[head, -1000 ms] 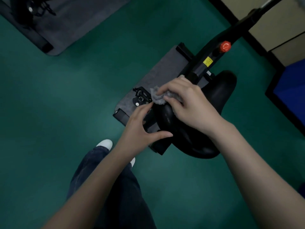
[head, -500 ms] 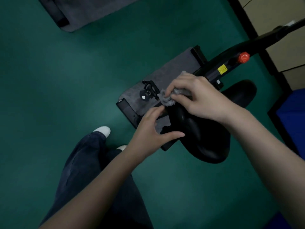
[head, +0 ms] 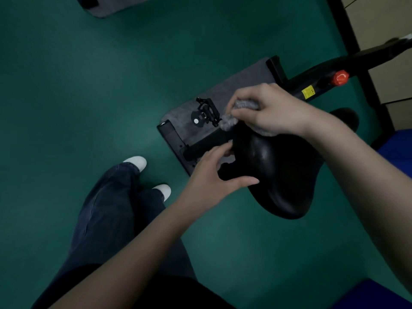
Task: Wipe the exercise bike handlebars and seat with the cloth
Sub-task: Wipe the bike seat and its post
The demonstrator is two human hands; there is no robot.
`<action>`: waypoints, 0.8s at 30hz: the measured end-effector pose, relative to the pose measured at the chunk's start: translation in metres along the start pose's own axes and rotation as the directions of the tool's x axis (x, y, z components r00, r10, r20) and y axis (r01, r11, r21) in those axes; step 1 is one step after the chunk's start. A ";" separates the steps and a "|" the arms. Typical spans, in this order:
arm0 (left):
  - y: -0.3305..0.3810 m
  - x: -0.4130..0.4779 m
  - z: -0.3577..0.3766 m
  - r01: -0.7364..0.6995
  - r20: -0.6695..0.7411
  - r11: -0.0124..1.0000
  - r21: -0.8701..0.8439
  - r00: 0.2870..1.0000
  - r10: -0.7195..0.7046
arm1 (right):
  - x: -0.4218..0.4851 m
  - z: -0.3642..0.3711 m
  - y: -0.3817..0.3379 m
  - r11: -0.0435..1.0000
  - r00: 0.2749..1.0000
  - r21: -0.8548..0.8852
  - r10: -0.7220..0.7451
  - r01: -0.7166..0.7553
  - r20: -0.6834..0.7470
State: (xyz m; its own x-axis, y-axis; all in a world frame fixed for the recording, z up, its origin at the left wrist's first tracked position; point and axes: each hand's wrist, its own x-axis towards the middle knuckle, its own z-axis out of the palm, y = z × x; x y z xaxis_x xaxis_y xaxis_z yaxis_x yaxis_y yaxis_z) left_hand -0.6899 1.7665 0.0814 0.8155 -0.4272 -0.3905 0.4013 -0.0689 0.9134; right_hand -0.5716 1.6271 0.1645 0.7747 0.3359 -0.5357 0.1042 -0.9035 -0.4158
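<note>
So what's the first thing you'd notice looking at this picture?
The right hand, mid-frame, gripping a fluffy gray cloth on the front of the black seat, with the left hand touching the seat's edge below. Then the bright red knob on the bike frame, upper right, against the green floor.

Seat [head: 281,175] over mat [head: 245,81] on floor [head: 66,85]. Cloth [head: 245,104] on seat's far end, gripped under right hand [head: 272,110]. Left hand [head: 209,177] holds seat's left side. Pedal [head: 206,112] just left of cloth, above mat. Shoes [head: 136,162] on floor, left of mat
</note>
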 end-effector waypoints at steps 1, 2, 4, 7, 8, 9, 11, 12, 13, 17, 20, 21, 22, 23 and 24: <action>0.001 0.000 -0.001 0.002 0.005 1.000 -0.007 1.000 -0.002 | 0.002 -0.001 0.004 0.998 0.999 0.036 0.050 -0.051 0.022; 0.001 0.000 -0.002 -0.001 0.006 1.000 -0.012 1.000 0.001 | 0.002 -0.001 0.007 0.993 0.996 0.076 0.089 -0.090 0.025; 0.003 0.002 -0.003 -0.013 0.006 1.000 0.000 1.000 0.013 | -0.007 0.002 0.006 0.991 0.994 0.098 0.100 -0.096 -0.039; 0.004 0.003 -0.005 -0.010 0.009 0.999 0.040 1.000 0.009 | -0.025 0.007 -0.003 0.998 0.992 -0.014 -0.065 0.064 -0.112; 0.004 0.003 -0.005 -0.008 0.012 0.999 0.053 1.000 0.007 | -0.026 0.006 -0.005 0.994 0.991 -0.032 -0.106 0.104 -0.082; 0.003 0.003 -0.006 -0.007 0.018 0.998 0.058 1.000 0.006 | -0.025 0.004 -0.006 0.993 0.992 -0.029 -0.117 0.115 -0.048; 0.002 0.005 -0.007 -0.008 0.028 0.997 0.071 1.000 0.006 | -0.014 -0.002 -0.004 0.998 0.998 -0.002 -0.059 0.059 -0.004; 0.001 0.005 -0.007 -0.011 0.028 0.996 0.084 1.000 0.008 | -0.007 -0.004 -0.002 1.000 1.000 0.010 -0.004 0.004 0.013; 0.001 0.006 -0.009 -0.010 0.031 0.995 0.101 1.000 0.007 | -0.001 -0.005 0.001 0.998 0.998 0.021 0.062 -0.062 0.028; 0.004 0.009 -0.019 -0.019 0.069 0.989 0.150 0.998 0.009 | -0.003 -0.006 0.021 0.963 0.964 0.065 0.264 -0.262 -0.026; 0.007 0.018 -0.028 -0.057 0.113 0.983 0.174 0.993 0.037 | -0.028 -0.003 0.030 0.933 0.918 0.094 0.358 -0.347 -0.170; 0.009 0.022 -0.031 -0.069 0.124 0.981 0.181 0.991 0.047 | -0.037 0.002 0.030 0.931 0.897 0.101 0.365 -0.351 -0.249; 0.010 0.026 -0.034 -0.083 0.135 0.979 0.187 0.989 0.058 | -0.046 0.009 0.027 0.934 0.869 0.105 0.356 -0.341 -0.343; 0.013 0.031 -0.037 -0.097 0.151 0.976 0.195 0.986 0.067 | -0.055 0.018 0.022 0.941 0.831 0.113 0.335 -0.319 -0.444; 0.015 0.037 -0.040 -0.109 0.171 0.972 0.207 0.983 0.074 | -0.063 0.029 0.015 0.948 0.782 0.129 0.314 -0.291 -0.539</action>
State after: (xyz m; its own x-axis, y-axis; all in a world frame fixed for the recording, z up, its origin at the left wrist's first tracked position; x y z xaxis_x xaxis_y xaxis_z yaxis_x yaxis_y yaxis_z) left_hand -0.6371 1.7860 0.0763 0.7599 -0.5786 -0.2962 0.2148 -0.2066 0.9546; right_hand -0.6372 1.6000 0.1710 0.9745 -0.1643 -0.1529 -0.2073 -0.9200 -0.3326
